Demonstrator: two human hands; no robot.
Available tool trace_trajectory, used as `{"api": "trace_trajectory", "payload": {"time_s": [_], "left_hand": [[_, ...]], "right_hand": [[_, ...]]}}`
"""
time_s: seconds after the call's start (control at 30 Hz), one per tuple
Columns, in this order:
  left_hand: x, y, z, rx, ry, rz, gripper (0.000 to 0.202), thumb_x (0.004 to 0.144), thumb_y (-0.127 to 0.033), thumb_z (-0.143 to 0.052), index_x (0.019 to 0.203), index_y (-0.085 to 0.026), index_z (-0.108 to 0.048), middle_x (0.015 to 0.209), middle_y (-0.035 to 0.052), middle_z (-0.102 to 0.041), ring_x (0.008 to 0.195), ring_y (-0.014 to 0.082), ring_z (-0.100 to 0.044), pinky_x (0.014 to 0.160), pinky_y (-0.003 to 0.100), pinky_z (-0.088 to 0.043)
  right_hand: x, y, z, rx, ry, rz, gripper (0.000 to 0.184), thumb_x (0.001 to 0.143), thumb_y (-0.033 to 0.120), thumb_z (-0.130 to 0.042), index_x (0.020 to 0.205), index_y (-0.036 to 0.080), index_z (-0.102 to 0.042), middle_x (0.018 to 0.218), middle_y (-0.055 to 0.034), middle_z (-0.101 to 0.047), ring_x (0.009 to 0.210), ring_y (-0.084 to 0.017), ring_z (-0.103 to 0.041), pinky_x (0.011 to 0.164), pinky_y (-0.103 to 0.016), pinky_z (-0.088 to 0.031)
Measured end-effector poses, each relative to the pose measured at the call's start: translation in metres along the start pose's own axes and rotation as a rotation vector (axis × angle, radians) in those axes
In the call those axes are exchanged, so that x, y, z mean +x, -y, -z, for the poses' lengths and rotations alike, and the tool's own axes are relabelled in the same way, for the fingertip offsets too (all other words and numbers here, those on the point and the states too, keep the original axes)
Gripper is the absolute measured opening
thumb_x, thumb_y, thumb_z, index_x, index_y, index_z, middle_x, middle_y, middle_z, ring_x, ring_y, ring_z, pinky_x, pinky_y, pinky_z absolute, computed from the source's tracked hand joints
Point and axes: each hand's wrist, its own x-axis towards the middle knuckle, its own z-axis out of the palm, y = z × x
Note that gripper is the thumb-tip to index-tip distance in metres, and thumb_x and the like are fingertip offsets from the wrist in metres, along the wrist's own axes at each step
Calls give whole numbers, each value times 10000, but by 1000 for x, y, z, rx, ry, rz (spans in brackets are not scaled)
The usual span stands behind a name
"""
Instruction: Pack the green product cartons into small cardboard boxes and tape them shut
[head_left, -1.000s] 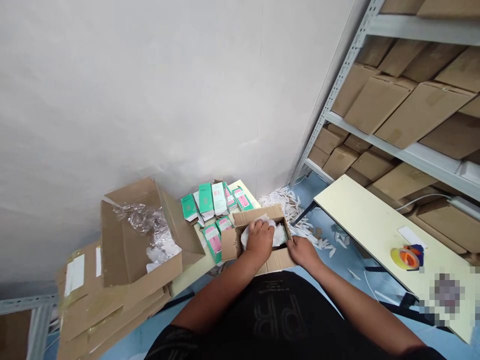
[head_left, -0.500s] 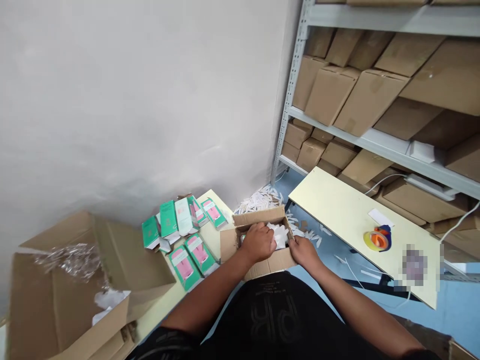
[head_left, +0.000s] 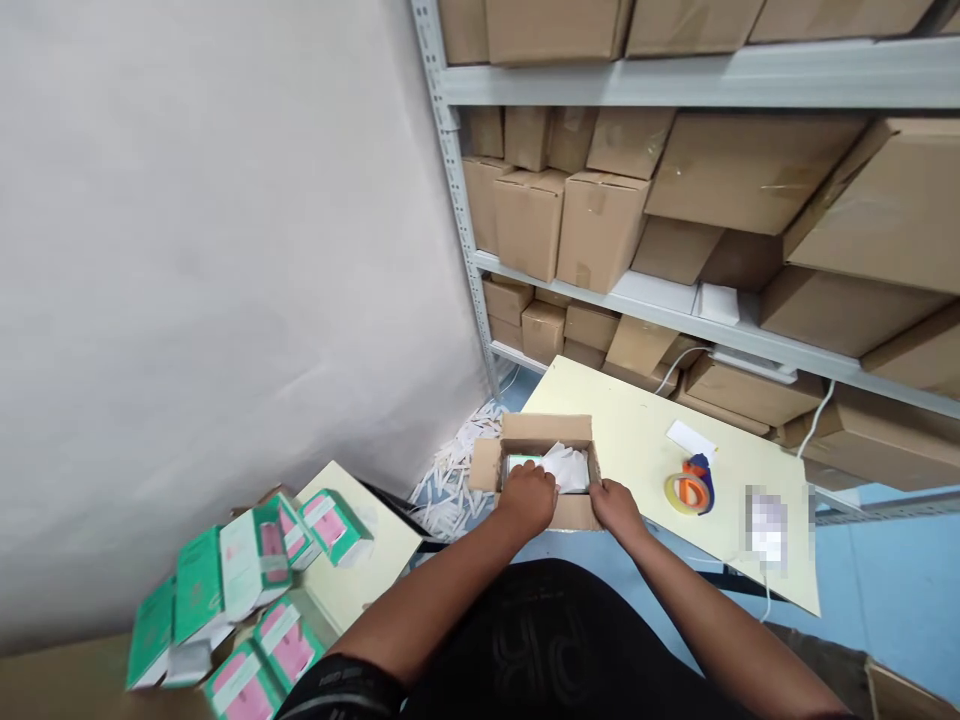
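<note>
A small open cardboard box (head_left: 546, 426) is in front of my body, its flaps spread outward. White crumpled paper (head_left: 564, 468) fills its right part, and a green-and-white pack (head_left: 519, 463) shows at its left. My left hand (head_left: 529, 494) is closed over the box's near side, fingers curled inward beside the paper; the fingertips are partly hidden. At the near right corner, my right hand (head_left: 616, 505) grips the box wall. The box is in front of the near edge of a cream table (head_left: 600, 410).
On the cream table are a tape dispenser (head_left: 691, 488) and a white slip (head_left: 691, 438). Green-and-pink packs (head_left: 330, 522) lie on another table (head_left: 375, 535) at left. Shelves (head_left: 525, 85) hold cardboard boxes; paper strips (head_left: 457, 465) litter the floor.
My view and body have turned right. Both hands have carried the box away from the left table, toward the table with the tape dispenser.
</note>
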Motion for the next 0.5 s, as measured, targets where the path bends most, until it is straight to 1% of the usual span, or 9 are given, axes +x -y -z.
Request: {"api": "trace_trajectory", "payload": {"time_s": [0.07, 0.13, 0.23, 0.3, 0.4, 0.5], "left_hand": [[21, 2, -4, -19, 24, -54, 332, 999, -334, -451, 1072, -118, -692, 1151, 167, -683, 1046, 314, -586, 867, 450, -459], [45, 10, -12, -39, 29, -131, 364, 1002, -373, -447, 1160, -133, -669, 1281, 159, -646, 1098, 319, -568, 912, 460, -452], [86, 27, -29, -71, 39, -257, 445, 1011, -428, -430, 1328, -165, -599, 1404, 143, -587, 1159, 325, -541, 985, 481, -426], [115, 41, -43, -88, 69, -324, 493, 1013, -449, -425, 1419, -195, -540, 1456, 139, -551, 1170, 321, -540, 1002, 484, -420], [156, 63, -58, -93, 93, -412, 488, 1004, -450, -448, 1435, -242, -540, 1519, 120, -497, 1197, 323, -533, 1006, 483, -421], [193, 81, -66, -100, 91, -494, 465, 991, -467, -473, 1390, -259, -588, 1544, 106, -476, 1251, 340, -503, 1025, 500, -408]], "right_hand": [[15, -9, 6, 28, -14, -67, 409, 958, 358, -370, 869, 151, -712, 1004, -187, -748, 933, -273, -675, 708, -308, -410], [32, -15, 8, 53, -20, -120, 420, 962, 367, -365, 902, 144, -715, 1037, -194, -745, 965, -277, -676, 725, -310, -418], [61, -20, 7, 84, -30, -199, 411, 959, 359, -382, 934, 128, -720, 1062, -203, -743, 1000, -282, -678, 756, -310, -430], [81, -22, 7, 103, -38, -256, 393, 953, 347, -406, 954, 115, -723, 1080, -209, -741, 1015, -285, -682, 776, -311, -439], [111, -20, 8, 136, -54, -347, 374, 949, 328, -431, 978, 96, -722, 1117, -223, -734, 1042, -287, -681, 801, -309, -451], [134, -15, 10, 196, -86, -429, 358, 945, 329, -446, 976, 95, -714, 1116, -217, -735, 1033, -276, -683, 796, -299, -464]]}}
